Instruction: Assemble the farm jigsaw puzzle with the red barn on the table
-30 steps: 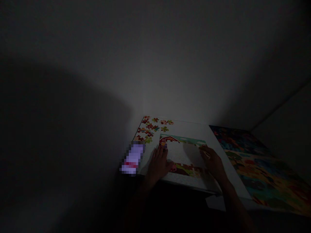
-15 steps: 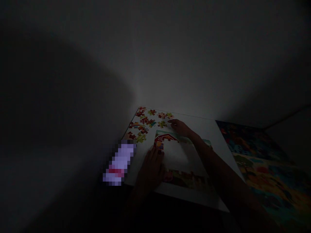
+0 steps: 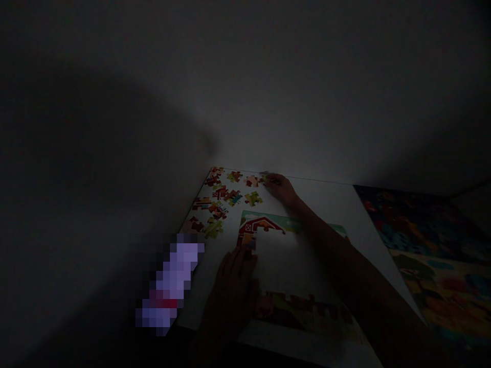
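Along near edge of white board point(image 3: 326, 204), left hand point(image 3: 232, 294) low, fingers point(image 3: 240, 263) against small jigsaw piece point(image 3: 248, 243); grip not determinable. Partly built jigsaw puzzle point(image 3: 264, 225): 2 strips, top and bottom, laid; centre unfilled. Farther, right hand point(image 3: 282, 187), fingers point(image 3: 268, 179) at loose jigsaw pieces point(image 3: 233, 191); hold not determinable. Beyond right edge, printed picture sheet point(image 3: 429, 255).

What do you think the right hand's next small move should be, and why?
Probably it should lift the loose jigsaw piece at its fingertips, since the right hand is right beside that piece, at the edge of the scattered pieces, and the partly built puzzle still shows a bare white middle.
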`<move>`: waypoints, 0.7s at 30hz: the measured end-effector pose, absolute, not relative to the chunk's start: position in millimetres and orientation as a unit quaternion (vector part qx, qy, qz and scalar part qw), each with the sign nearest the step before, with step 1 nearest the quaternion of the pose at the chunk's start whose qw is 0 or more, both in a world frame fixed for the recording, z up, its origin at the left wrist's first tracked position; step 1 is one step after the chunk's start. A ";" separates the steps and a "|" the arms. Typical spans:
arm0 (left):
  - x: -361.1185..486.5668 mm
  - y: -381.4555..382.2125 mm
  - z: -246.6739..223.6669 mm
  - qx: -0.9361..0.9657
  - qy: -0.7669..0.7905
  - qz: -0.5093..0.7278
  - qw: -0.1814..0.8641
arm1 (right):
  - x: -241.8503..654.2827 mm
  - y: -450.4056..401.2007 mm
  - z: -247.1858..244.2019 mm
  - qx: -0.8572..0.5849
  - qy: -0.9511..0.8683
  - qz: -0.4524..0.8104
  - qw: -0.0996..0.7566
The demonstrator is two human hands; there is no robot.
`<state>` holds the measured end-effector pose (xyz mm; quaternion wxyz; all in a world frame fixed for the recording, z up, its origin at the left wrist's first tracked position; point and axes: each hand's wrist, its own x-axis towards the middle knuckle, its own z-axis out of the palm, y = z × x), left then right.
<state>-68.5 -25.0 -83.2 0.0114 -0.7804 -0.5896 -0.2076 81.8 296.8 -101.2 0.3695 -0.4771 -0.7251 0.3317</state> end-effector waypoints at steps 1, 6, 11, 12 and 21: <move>-68.6 -24.9 -83.8 -0.779 -0.592 -0.209 0.015 | 83.6 299.0 -104.4 -0.473 -0.707 0.359 0.384; -71.7 -24.3 -90.6 -0.770 -0.599 -0.217 0.046 | 93.0 308.2 -116.1 -0.473 -0.623 0.388 0.488; -77.8 -23.3 -99.4 -0.769 -0.594 -0.228 0.060 | 91.1 304.9 -114.5 -0.543 -0.640 0.280 0.467; -78.0 -23.0 -100.5 -0.769 -0.592 -0.231 0.064 | 88.8 302.9 -112.4 -0.548 -0.653 0.266 0.450; -68.9 -21.0 -92.4 -0.754 -0.589 -0.277 0.084 | 68.5 278.6 -89.1 -0.597 -0.744 0.101 0.281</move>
